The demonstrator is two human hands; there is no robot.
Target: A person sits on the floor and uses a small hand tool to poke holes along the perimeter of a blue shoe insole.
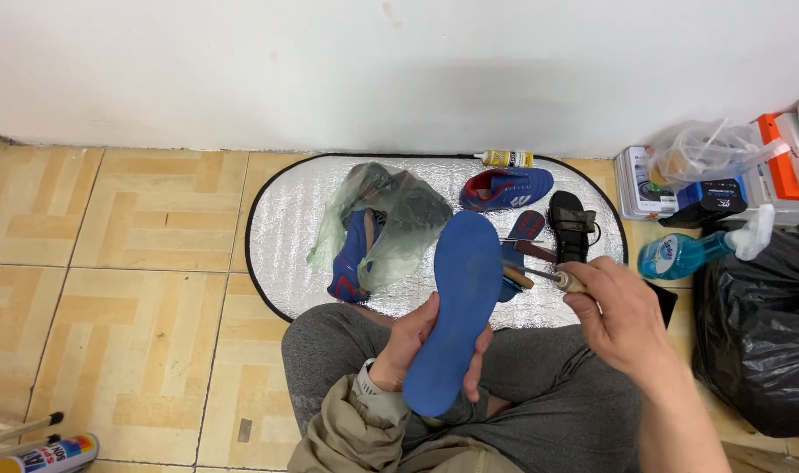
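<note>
Centre of the frame: the left hand (414, 340) grips a blue insole (456, 307) from beneath, holding it upright over the lap. Right of centre, the right hand (623, 317) is closed around a small brush (540, 273) whose tip touches the insole's right edge. Even strokes along that edge, with the insole held steady, would likely serve best. A silver mat (286, 219) lies beyond.

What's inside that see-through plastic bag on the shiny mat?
A blue shoe sits partly inside the plastic bag, its lower end poking out onto the silver mat. The crumpled, cloudy plastic hides the rest, so anything else inside cannot be seen.
</note>
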